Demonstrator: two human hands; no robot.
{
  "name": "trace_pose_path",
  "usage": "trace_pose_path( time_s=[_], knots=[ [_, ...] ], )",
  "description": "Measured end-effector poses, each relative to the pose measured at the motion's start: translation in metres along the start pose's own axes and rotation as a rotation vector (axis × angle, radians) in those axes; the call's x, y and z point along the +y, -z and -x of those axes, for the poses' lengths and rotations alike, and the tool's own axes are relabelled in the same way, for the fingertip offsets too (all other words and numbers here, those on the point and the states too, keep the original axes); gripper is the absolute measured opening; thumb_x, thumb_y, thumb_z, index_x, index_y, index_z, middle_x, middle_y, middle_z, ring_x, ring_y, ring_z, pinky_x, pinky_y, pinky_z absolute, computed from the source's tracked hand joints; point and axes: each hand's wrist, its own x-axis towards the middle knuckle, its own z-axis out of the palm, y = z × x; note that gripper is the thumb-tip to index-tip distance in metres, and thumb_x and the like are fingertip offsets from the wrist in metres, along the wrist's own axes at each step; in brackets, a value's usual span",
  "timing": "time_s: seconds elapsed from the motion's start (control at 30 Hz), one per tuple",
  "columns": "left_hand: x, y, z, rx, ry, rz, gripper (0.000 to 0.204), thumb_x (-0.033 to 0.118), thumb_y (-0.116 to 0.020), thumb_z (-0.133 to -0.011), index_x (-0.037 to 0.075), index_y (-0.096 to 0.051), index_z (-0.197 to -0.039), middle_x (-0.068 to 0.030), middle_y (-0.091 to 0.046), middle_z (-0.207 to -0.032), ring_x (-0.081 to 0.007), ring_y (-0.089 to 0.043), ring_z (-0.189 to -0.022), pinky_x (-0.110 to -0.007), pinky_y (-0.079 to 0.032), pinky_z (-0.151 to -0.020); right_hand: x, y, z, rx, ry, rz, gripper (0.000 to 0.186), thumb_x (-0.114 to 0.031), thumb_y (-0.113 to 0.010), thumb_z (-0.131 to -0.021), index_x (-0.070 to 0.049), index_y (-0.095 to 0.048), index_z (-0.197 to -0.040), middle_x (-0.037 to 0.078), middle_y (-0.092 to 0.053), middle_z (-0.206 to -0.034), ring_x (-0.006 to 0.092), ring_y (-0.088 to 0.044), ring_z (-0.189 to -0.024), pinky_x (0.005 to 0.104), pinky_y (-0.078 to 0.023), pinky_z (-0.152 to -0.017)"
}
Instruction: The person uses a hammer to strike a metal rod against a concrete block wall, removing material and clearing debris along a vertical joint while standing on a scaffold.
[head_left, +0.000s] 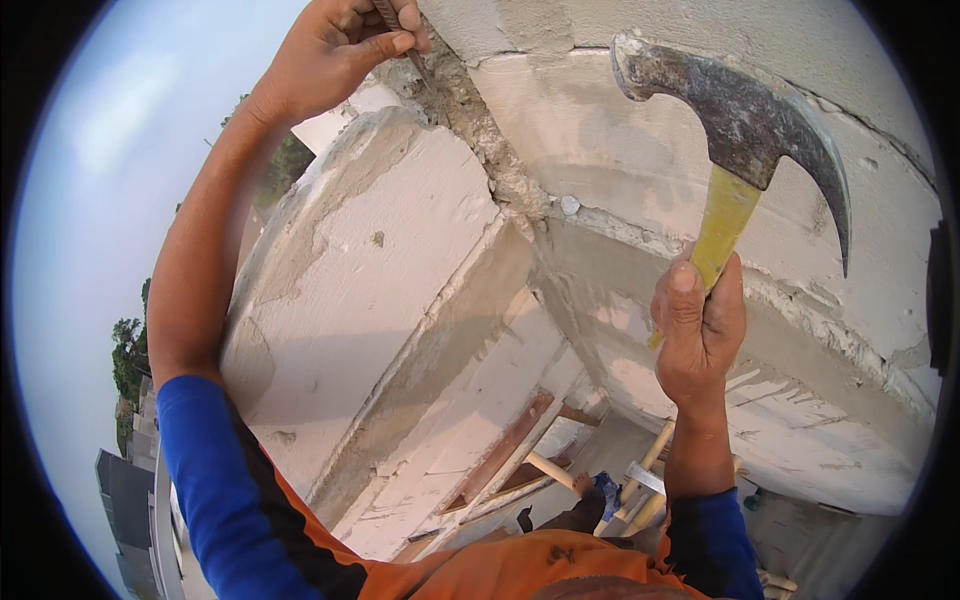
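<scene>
My left hand [335,55] is raised at the top, its fingers closed round a thin ribbed steel rod [418,66]. The rod slants down, its lower end at the rough, broken mortar joint [490,135] between two pale block walls. At the right, my right hand [700,325] grips a claw hammer [755,115] by its yellow handle. The worn, dusty hammer head is up in front of the wall, apart from the rod, with its curved claw pointing down at the right. The rod's upper end is cut off by the frame's edge.
A block wall [370,220] with a ragged top runs down the left; a longer wall [600,140] fills the right. Far below are bamboo poles [648,465], a bare foot [583,484] and a wood-framed opening [505,450]. Trees and roofs show beyond the left edge.
</scene>
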Motion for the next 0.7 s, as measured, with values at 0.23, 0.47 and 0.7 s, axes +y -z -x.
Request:
trace_pose_path(
  time_s=[0.23, 0.47, 0.7],
  knots=[
    [0.013, 0.002, -0.001, -0.152, 0.013, -0.352, 0.019, -0.010, -0.058, -0.090, 0.004, -0.065, -0.080, -0.0086, -0.072, -0.093, -0.0221, -0.071, -0.098, -0.036, -0.058, -0.092, 0.016, 0.005, 0.012, 0.011, -0.118, -0.077, 0.022, -0.024, -0.050, -0.105, -0.002, -0.048, -0.109, -0.001, -0.044, -0.074, 0.0046, -0.038, -0.058, 0.0215, -0.034, -0.051],
    [0.031, 0.018, -0.009, -0.189, 0.027, -0.420, 0.016, -0.007, -0.062, -0.087, 0.007, -0.069, -0.083, -0.0100, -0.074, -0.093, -0.0211, -0.072, -0.097, -0.037, -0.058, -0.090, 0.011, 0.001, 0.017, 0.030, -0.112, -0.095, 0.018, -0.016, -0.054, -0.102, 0.001, -0.053, -0.103, 0.000, -0.050, -0.068, 0.0058, -0.043, -0.059, 0.0237, -0.035, -0.053],
    [0.017, 0.006, 0.003, -0.095, 0.019, -0.459, 0.011, -0.001, -0.061, -0.092, 0.005, -0.069, -0.086, -0.0098, -0.073, -0.102, -0.0205, -0.069, -0.102, -0.036, -0.057, -0.092, -0.004, -0.016, 0.011, -0.044, -0.116, -0.038, 0.018, -0.018, -0.051, -0.104, 0.000, -0.051, -0.103, -0.001, -0.045, -0.064, 0.0056, -0.040, -0.057, 0.0243, -0.034, -0.051]
  ],
)
